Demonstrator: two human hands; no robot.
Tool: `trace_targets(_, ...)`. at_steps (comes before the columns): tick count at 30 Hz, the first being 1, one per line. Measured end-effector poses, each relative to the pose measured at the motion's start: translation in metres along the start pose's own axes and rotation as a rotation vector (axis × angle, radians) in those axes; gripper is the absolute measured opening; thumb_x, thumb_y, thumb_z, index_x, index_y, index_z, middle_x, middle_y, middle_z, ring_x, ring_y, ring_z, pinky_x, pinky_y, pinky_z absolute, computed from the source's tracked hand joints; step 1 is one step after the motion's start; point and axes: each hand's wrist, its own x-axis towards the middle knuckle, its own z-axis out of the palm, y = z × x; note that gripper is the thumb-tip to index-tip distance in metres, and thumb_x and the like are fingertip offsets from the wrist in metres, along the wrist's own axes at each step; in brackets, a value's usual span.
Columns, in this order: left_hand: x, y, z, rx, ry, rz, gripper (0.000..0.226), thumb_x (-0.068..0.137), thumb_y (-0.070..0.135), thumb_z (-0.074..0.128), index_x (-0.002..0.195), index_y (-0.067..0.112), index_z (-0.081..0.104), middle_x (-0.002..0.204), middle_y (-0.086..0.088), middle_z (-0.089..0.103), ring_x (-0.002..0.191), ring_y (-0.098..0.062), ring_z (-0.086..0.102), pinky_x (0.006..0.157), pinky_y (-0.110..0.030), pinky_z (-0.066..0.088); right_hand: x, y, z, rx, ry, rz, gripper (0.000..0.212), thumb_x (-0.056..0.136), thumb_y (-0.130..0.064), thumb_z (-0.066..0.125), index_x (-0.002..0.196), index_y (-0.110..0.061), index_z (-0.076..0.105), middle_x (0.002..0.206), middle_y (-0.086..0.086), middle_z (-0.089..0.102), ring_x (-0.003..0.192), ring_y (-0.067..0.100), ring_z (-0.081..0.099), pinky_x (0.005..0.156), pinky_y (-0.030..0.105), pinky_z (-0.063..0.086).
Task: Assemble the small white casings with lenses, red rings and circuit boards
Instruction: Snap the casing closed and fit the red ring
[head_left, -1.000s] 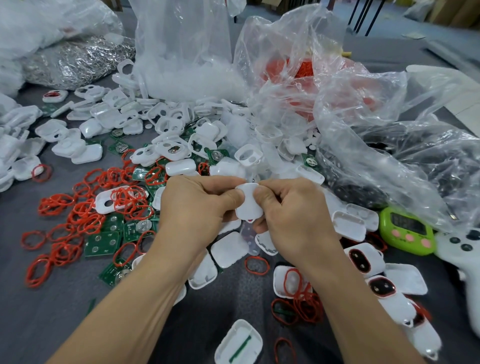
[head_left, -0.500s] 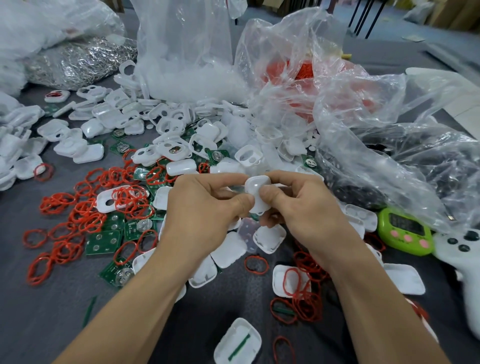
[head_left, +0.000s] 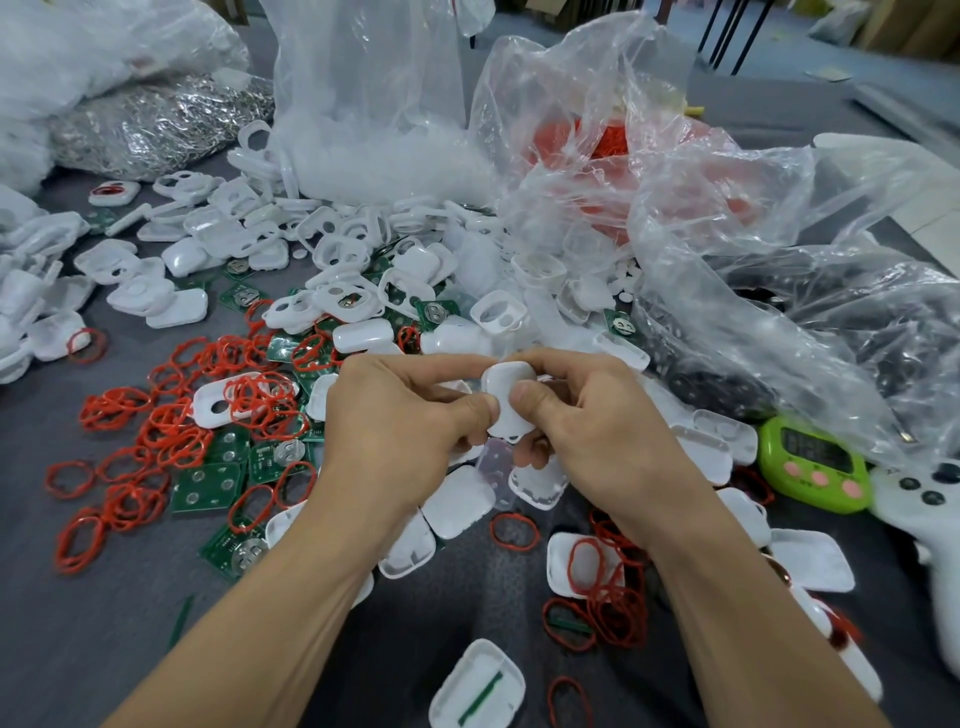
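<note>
While red rings (head_left: 171, 431) and circuit boards (head_left: 208, 486) litter the grey counter (head_left: 78, 623), the left hand (head_left: 400, 431) and right hand (head_left: 587, 431) both pinch one white casing (head_left: 506, 397) (thumbs pressed on its smooth face) above the loose casings.

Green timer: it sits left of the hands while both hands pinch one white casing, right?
No. The head view shows the left hand and right hand pinching one white casing, but the green timer sits to their right.
</note>
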Motion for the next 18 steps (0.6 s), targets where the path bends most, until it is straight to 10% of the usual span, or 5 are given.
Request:
trace_targets(4,-0.002,0.0,0.002,0.045,0.044,0.015,0.029,0.077,-0.001,0.083,0.09,0.024,0.084,0.062,-0.011,0.073,0.055,-0.022,0.065,0.068,-0.051,0.065,0.0,0.002,0.003,-0.021,0.009,-0.015,0.016,0.1,-0.026,0.058,0.103,-0.029,0.074,0.074,-0.005,0.073,0.056,0.015,0.069,0.058,0.03,0.052)
trace_targets(10,-0.002,0.006,0.007,0.07,0.054,0.147,0.024,0.08,0.015,0.085,0.091,0.035,0.08,0.069,-0.003,0.076,0.067,-0.018,0.074,0.074,-0.038,0.064,0.003,-0.007,0.0,0.357,0.031,0.098,0.022,0.107,-0.01,0.051,0.101,-0.013,0.072,0.07,0.004,0.067,0.051,0.017,0.057,0.047,0.023,0.044)
trace_targets(18,-0.01,0.002,0.012,0.412,0.047,0.279,0.033,0.077,0.051,0.078,0.063,0.022,0.069,0.052,0.009,0.063,0.045,-0.005,0.051,0.046,-0.015,0.034,-0.001,-0.011,0.001,0.467,-0.032,0.147,0.032,0.107,-0.012,0.048,0.091,-0.018,0.075,0.071,0.009,0.06,0.051,0.016,0.048,0.046,0.022,0.037)
